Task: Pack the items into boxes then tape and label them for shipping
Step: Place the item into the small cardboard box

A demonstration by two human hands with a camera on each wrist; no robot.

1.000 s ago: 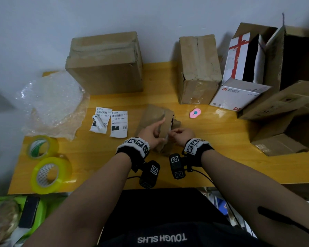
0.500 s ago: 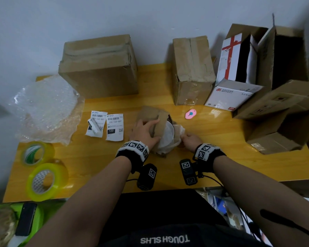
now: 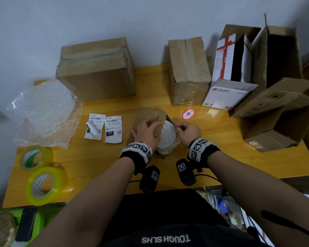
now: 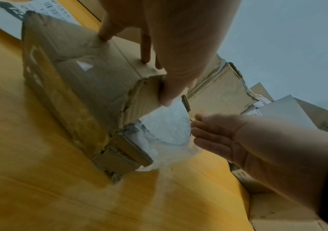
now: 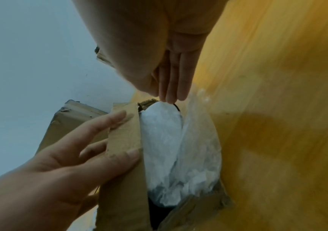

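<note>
At the centre of the head view, a small worn brown cardboard box (image 3: pixel 146 122) lies on its side on the yellow wooden desk (image 3: pixel 96 161), with a round item wrapped in crumpled white plastic (image 3: pixel 166 135) bulging out of its open end toward the right of the frame. The left hand (image 3: pixel 146 131) lies over the box with fingers nearly straight, the thumb pressing a torn flap against the wrap. The right hand (image 3: pixel 187 130) has its fingertips drawn together at the upper edge of the wrapped item, apparently pinching the film or a thin dark rim there; what exactly is gripped cannot be told. The main risk is a poor fit: the item looks about as wide as the opening, so forcing it in could split the already frayed cardboard or tear the thin plastic. If the left hand eases off, the light box may slide across the smooth desk instead of taking the item. Loose film caught under a flap would later keep the tape from sealing flat. The yellow-tinted tape rolls (image 3: pixel 43 184) sit at lower left and the white printed shipping labels (image 3: pixel 112 129) just left of the box, both unused.
</note>
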